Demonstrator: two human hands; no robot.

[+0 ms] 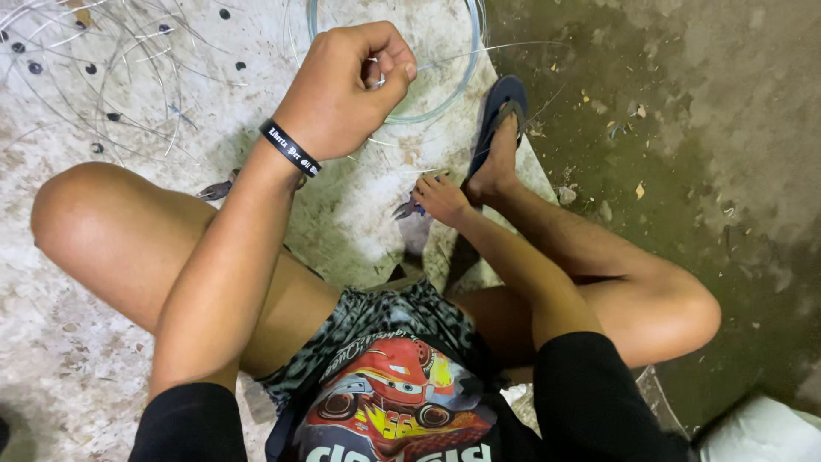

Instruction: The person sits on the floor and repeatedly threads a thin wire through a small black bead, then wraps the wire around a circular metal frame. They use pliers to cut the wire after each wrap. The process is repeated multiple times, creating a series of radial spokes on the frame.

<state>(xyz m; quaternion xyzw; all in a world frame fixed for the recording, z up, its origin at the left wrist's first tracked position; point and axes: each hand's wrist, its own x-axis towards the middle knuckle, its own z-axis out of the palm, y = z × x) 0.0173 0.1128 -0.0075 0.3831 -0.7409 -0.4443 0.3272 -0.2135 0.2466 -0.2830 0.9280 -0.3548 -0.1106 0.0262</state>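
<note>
1. Head view, hands: the person sits on a pale floor sheet (77, 342) with knees spread. The left hand (342, 90) is raised and curled into a near fist, its fingertips (395, 67) pinched on a thin clear wire (479, 50). The right hand (440, 198) is low by the right foot, fingers bent around a small pair of pliers (409, 208); how tightly it grips I cannot tell.
2. Same view, the wire: it sits near the sheet's far edge, at the pinch, and runs right from there, long axis roughly level, free end pointing toward the dark bare floor (701, 128). Behind it lies a clear hoop (472, 60).
3. Surroundings: loose wire strands (103, 77) and dark beads (34, 67) litter the far left corner; a blue sandal (503, 98) is on the right foot.
4. Risk, to my eye: the springy wire could slip from the pinch and whip back, or tangle in the strands.
</note>
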